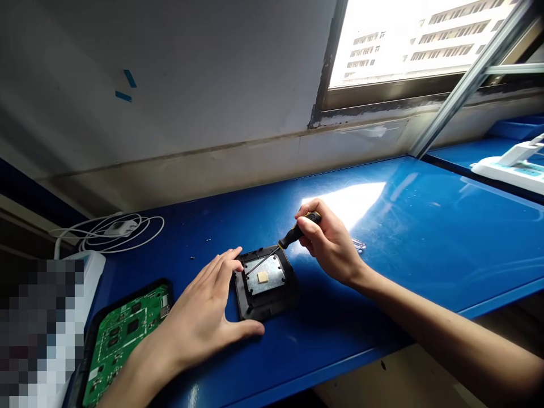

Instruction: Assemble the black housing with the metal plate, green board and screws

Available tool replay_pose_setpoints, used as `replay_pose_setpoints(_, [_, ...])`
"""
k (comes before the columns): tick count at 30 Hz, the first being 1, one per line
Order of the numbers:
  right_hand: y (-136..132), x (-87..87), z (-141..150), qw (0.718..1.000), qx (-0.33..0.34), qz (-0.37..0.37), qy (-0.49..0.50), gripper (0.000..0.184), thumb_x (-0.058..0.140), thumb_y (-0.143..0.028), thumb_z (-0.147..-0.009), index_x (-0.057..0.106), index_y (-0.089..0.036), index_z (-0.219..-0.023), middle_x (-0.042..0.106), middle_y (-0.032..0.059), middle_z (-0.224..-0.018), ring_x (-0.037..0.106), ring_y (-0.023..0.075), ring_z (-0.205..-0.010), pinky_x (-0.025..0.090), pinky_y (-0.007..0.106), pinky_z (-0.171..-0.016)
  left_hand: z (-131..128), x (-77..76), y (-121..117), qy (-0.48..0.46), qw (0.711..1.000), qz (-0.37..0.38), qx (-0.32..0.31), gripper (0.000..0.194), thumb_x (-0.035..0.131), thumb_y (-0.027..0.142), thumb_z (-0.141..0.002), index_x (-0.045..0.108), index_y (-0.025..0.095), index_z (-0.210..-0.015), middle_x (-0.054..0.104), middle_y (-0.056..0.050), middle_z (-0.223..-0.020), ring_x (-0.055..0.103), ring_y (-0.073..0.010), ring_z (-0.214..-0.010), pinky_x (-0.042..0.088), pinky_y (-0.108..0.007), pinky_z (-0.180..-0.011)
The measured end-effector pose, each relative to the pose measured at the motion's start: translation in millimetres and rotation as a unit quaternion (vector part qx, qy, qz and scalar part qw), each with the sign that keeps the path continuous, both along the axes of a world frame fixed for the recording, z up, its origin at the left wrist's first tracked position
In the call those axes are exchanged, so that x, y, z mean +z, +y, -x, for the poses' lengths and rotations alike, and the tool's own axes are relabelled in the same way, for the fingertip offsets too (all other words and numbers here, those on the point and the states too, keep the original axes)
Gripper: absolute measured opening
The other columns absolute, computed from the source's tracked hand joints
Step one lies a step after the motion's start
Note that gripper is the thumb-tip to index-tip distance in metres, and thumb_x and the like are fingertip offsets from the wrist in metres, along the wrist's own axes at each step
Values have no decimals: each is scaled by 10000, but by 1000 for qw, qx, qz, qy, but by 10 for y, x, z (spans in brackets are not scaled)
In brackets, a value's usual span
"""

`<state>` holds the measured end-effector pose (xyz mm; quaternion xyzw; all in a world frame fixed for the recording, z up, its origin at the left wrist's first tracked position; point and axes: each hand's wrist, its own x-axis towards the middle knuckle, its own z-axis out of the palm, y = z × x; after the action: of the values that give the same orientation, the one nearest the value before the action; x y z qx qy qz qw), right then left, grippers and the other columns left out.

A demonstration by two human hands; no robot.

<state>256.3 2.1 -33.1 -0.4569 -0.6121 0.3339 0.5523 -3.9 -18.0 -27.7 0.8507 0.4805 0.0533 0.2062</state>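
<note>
Screwdriver (pixel 292 234) angled over black housing (pixel 266 306)

Fingers of the right hand (pixel 330 242) curl closed around its handle, shaft crossing the metal plate (pixel 275 276). The left hand (pixel 203 311), spread wide, brackets the housing's left side on the blue table (pixel 429 238).

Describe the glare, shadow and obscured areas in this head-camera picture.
Head view: the window is washed out, and glare whitens the blue table just beyond the right hand; head view: shadow darkens the table right of the black housing; head view: pixel blocks hide the lower left.
</note>
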Motion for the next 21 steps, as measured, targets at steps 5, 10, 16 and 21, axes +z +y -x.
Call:
replay_pose_setpoints(5, [18,-15,-18,1000,-17,-18,-11,191,542,-416,-1002,499,-240,-943,503,-84,-637,469,76,-486,367,212,-471,34,-31,-12,-32,999,-36,-9,562,826,552,-768,483,287,-1125,442,-116,-1618,439,-395,-1474,456,-647,-1142])
replay_pose_setpoints(10, [17,-20,-18,1000,-19,-15,-19,181,548,-408,-1001,503,-243,-941,519,-77,-645,480,77,-492,367,213,-464,77,-18,-32,-57,996,-68,-16,432,788,510,-827,522,304,-1098,491,-84,-1567,466,-373,-1442,489,-632,-1102])
replay_pose_setpoints(16, [17,-23,-11,999,-11,-22,-21,171,549,-398,-1009,507,-244,-949,512,-83,-638,475,72,-491,370,210,-466,62,28,-26,-43,996,-74,-29,388,793,491,-820,604,302,-1103,519,-86,-1526,493,-386,-1397,509,-625,-1067])
replay_pose_setpoints(21, [27,-19,-20,999,-14,-26,-21,175,550,-397,-1010,509,-240,-944,515,-81,-635,481,72,-492,371,210,-464,70,30,-28,-33,996,-79,-34,377,782,496,-828,638,329,-1133,524,-63,-1524,496,-386,-1389,510,-632,-1059])
